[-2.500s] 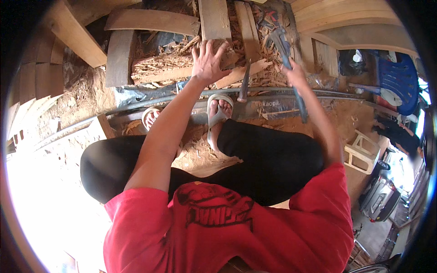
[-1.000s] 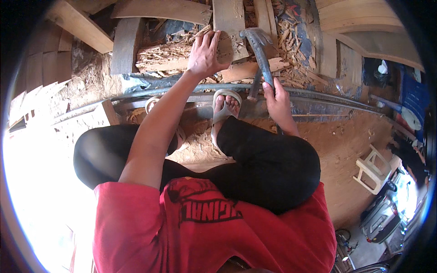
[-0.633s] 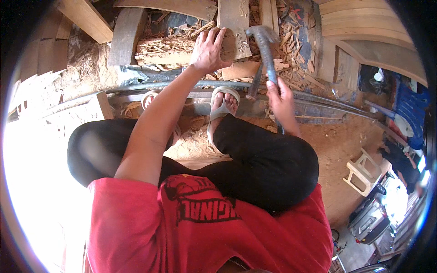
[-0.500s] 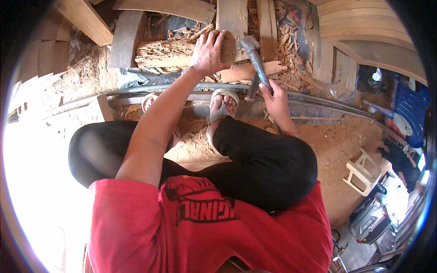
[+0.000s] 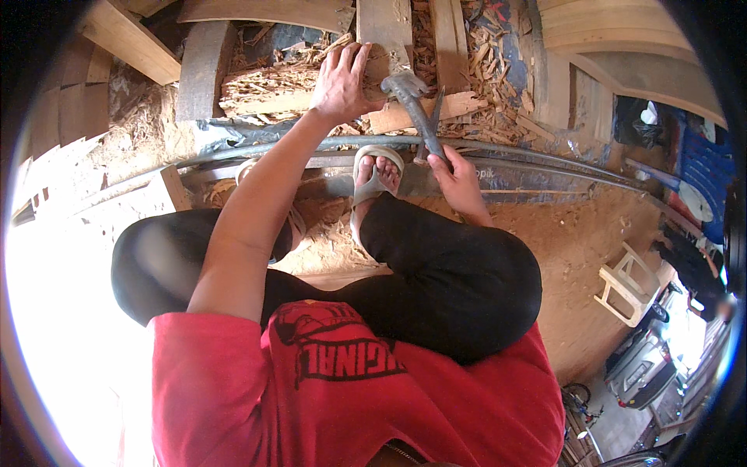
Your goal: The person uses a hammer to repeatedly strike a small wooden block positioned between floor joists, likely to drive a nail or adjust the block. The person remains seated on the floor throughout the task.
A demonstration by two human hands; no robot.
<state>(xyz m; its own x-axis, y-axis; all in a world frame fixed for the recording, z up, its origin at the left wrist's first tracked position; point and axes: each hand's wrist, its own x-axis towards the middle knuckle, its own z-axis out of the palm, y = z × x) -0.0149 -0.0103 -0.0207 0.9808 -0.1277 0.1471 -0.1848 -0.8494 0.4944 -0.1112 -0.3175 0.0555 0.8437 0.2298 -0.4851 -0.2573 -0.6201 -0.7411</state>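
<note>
My left hand (image 5: 340,83) rests with its fingers stretched out beside the lower left part of an upright-running wooden board (image 5: 383,35), its thumb pointing right. In my right hand (image 5: 459,184) is a hammer (image 5: 424,123), gripped near the lower end of its dark handle. The hammer's metal head is over the lower end of the board, right of my left hand; whether it touches cannot be made out. Just below lies a rough, splintered wood strip (image 5: 398,115). A thin dark piece shows behind the hammer handle, its kind unclear.
Wood chips (image 5: 498,78) and splinters surround the boards. A long metal pipe (image 5: 311,145) crosses before my sandalled feet. Stacked planks (image 5: 622,27) stand at the far right, with a blue plastic piece (image 5: 704,175) below them. Farther right are a wooden stool (image 5: 629,286), a person and a vehicle (image 5: 642,373).
The hammer and my right hand have shifted left, and the hammer head lies closer to my left hand. The view has moved slightly; my left hand keeps its place by the board.
</note>
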